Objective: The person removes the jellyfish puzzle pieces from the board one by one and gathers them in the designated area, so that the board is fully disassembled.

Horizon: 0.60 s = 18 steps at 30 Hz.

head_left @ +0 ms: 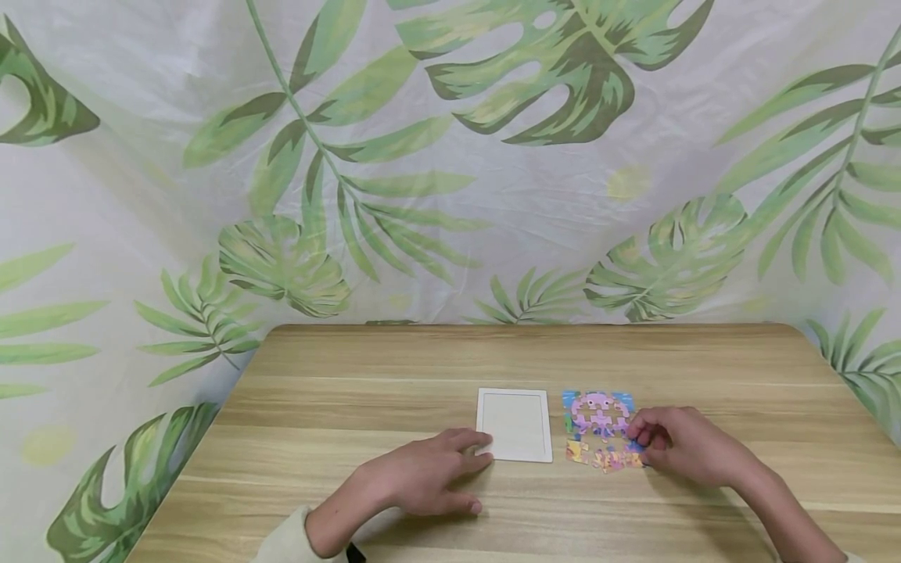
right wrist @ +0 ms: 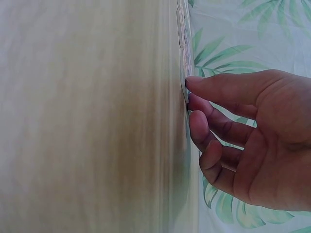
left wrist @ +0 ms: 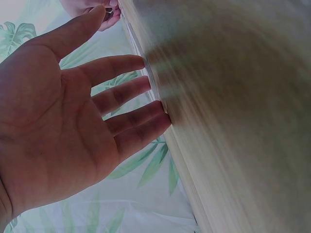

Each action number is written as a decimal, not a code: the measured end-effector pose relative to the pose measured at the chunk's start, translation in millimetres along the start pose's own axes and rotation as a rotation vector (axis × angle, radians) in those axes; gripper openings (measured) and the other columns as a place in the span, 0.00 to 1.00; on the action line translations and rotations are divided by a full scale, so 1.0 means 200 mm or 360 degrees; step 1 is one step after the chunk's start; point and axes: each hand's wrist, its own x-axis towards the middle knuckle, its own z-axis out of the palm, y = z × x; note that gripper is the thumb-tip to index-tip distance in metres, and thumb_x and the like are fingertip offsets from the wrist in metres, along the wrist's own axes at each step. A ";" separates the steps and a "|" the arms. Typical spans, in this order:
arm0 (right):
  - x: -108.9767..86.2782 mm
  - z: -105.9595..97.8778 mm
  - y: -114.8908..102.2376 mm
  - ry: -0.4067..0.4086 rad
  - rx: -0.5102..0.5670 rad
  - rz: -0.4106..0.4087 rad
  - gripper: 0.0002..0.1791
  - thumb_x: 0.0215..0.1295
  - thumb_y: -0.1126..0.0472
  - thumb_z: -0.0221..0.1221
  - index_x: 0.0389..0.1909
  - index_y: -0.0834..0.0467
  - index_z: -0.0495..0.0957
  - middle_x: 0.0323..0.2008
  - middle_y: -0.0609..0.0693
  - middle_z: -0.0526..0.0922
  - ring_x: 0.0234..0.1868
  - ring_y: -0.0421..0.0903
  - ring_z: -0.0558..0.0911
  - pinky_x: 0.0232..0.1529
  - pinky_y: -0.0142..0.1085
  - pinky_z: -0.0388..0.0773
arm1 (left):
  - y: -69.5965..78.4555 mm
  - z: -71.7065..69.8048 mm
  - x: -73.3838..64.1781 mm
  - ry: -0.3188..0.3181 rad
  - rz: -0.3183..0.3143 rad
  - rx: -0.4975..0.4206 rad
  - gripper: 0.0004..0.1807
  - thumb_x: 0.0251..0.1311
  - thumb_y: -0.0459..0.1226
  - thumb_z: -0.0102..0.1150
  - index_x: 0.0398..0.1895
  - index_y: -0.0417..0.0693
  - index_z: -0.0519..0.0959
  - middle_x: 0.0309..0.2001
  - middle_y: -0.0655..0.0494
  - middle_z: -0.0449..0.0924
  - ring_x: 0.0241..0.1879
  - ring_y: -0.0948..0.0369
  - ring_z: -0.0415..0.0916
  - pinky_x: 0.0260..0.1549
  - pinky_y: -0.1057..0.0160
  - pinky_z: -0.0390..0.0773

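A jigsaw puzzle (head_left: 598, 407) with a pink cartoon creature on blue lies on the table, its upper rows joined and gaps showing in its lower part. At its right edge my right hand (head_left: 686, 446) has curled fingers, with thumb and index finger pinching a bluish puzzle piece (head_left: 635, 446). The right wrist view shows the thumb (right wrist: 218, 87) against the thin edge of the pieces. To the left of the puzzle lies a flat white puzzle tray (head_left: 516, 426) holding no pieces. My left hand (head_left: 439, 473) rests with extended fingers at the tray's lower left edge, palm down.
The wood-grain table (head_left: 352, 391) extends around the tray and puzzle, its far edge close to a hanging cloth (head_left: 436, 234) with green leaf prints. Cloth also hangs along both sides.
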 end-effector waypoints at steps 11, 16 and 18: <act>0.00 0.01 -0.02 0.0027 -0.0010 0.0004 0.12 0.62 0.68 0.72 0.45 0.56 0.85 0.38 0.43 0.85 0.37 0.30 0.78 0.37 0.29 0.81 | 0.00 0.00 0.00 0.0003 -0.0002 -0.0005 0.35 0.75 0.58 0.61 0.79 0.54 0.73 0.83 0.56 0.63 0.82 0.53 0.62 0.77 0.53 0.71; 0.02 0.05 -0.08 0.0042 0.0015 -0.0078 0.11 0.62 0.65 0.74 0.44 0.54 0.85 0.37 0.42 0.86 0.36 0.31 0.77 0.38 0.29 0.80 | 0.01 0.00 0.00 -0.0002 -0.0013 -0.0022 0.35 0.75 0.58 0.61 0.79 0.55 0.74 0.83 0.57 0.63 0.82 0.53 0.62 0.77 0.53 0.72; 0.04 0.07 -0.10 0.0042 0.0008 -0.0126 0.11 0.62 0.64 0.74 0.43 0.53 0.85 0.37 0.41 0.85 0.36 0.31 0.77 0.37 0.30 0.79 | 0.01 0.00 0.00 -0.0004 -0.0015 -0.0027 0.35 0.75 0.58 0.61 0.79 0.55 0.73 0.83 0.57 0.63 0.82 0.53 0.62 0.77 0.52 0.72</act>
